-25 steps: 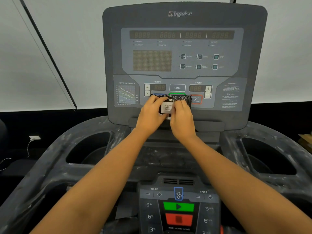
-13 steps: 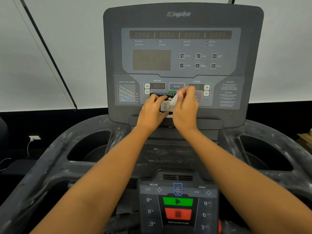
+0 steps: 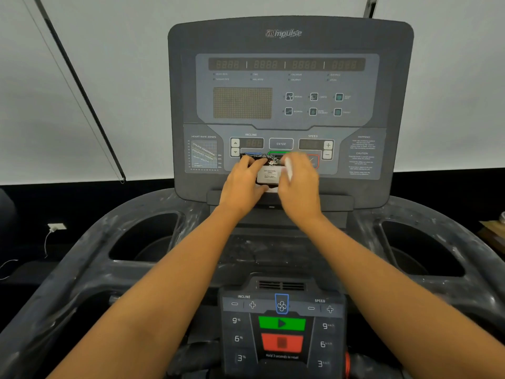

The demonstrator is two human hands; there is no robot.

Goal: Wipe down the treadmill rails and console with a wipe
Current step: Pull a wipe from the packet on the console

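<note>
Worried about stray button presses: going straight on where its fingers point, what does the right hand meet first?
Probably the red-outlined button on the console, just beyond the right hand; depth is unclear.

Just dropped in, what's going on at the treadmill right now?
A person stands at the treadmill. The left hand holds a pack of wipes up against the console, over its lower buttons. The right hand, blurred, pinches a white wipe at the pack's right side. The wipe is not yet on the console or the rails.
</note>
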